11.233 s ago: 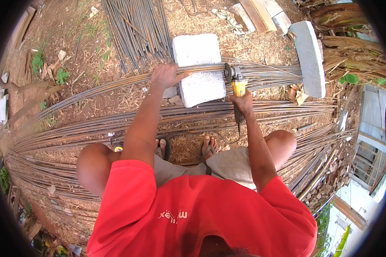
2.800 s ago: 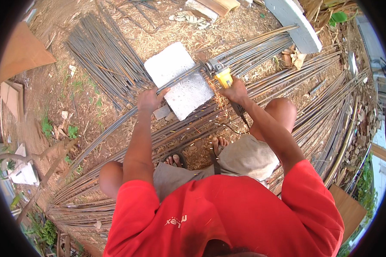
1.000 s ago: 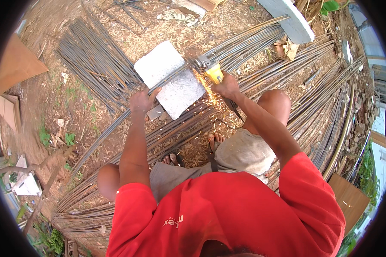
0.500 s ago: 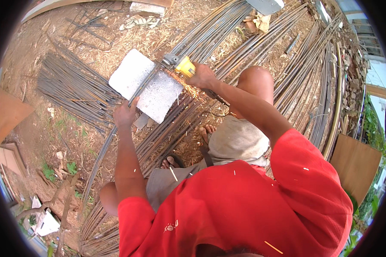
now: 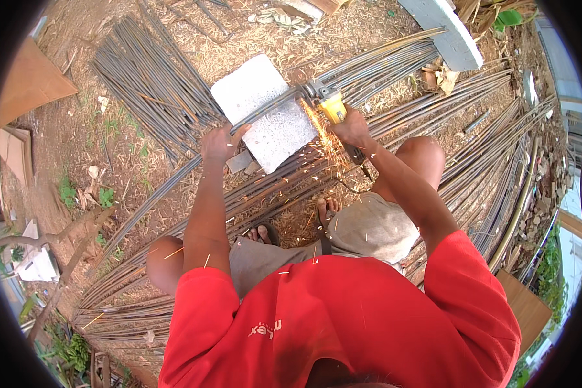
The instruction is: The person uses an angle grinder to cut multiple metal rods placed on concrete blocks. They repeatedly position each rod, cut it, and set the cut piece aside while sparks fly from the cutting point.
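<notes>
My right hand (image 5: 352, 127) is wrapped round a yellow angle grinder (image 5: 333, 107), its grey head turned away from me. The grinder's disc end meets a few long steel rods (image 5: 264, 109), and orange sparks (image 5: 324, 137) stream from there back toward my feet. Those rods lie across a pale, speckled concrete block (image 5: 281, 134) on the ground. Left of the block, my left hand (image 5: 218, 143) is closed round the same rods, thumb toward the block. A dark cord (image 5: 367, 173) hangs from the grinder's rear end.
A pile of shorter cut rods (image 5: 155, 77) lies at the far left. Bundles of long rods (image 5: 394, 64) run to the far right and close by my feet. A grey slab (image 5: 447, 35) rests across their far ends. Straw covers the soil; a brown board (image 5: 35, 84) stands at left.
The view has turned, so the block, rods and hands appear further right. The sparks are thicker below the grinder. Both hands keep their hold.
</notes>
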Motion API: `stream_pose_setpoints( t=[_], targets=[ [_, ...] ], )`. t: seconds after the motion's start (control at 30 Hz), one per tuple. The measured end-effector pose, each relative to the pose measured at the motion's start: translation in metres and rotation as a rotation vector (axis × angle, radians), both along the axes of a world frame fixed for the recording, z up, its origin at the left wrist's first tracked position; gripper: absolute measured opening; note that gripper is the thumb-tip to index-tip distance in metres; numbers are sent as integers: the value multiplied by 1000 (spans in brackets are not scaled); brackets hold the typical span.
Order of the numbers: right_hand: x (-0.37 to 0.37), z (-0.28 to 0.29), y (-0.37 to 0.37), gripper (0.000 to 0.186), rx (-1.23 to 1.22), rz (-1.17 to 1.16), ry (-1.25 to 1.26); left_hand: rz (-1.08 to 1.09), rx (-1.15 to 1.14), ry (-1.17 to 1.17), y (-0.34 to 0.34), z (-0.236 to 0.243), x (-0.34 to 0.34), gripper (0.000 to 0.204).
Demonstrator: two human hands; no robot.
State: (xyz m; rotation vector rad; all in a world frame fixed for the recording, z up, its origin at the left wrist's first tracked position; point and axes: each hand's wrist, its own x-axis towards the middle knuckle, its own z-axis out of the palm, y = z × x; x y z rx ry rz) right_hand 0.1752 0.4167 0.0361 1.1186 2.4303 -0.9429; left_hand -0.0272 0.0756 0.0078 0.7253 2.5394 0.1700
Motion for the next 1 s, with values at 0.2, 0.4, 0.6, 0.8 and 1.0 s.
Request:
stream_pose_setpoints(
  t=[0.2, 0.4, 0.6, 0.8, 1.0],
  targets=[
    [4, -3, 1, 84, -2, 13, 62, 22, -57, -25, 0, -3, 0, 100],
    [3, 0, 2, 78, -35, 15, -15, -47, -61, -1, -4, -15, -5, 102],
    [5, -2, 2, 83, 19, 25, 44, -8, -40, -13, -3, -11, -2, 106],
    [2, -2, 0, 80, -59, -5, 113, 6, -84, -42, 0, -9, -2, 99],
    [0, 9, -2, 79, -53, 32, 141, -11, -66, -24, 0, -7, -2, 98]
  ],
)
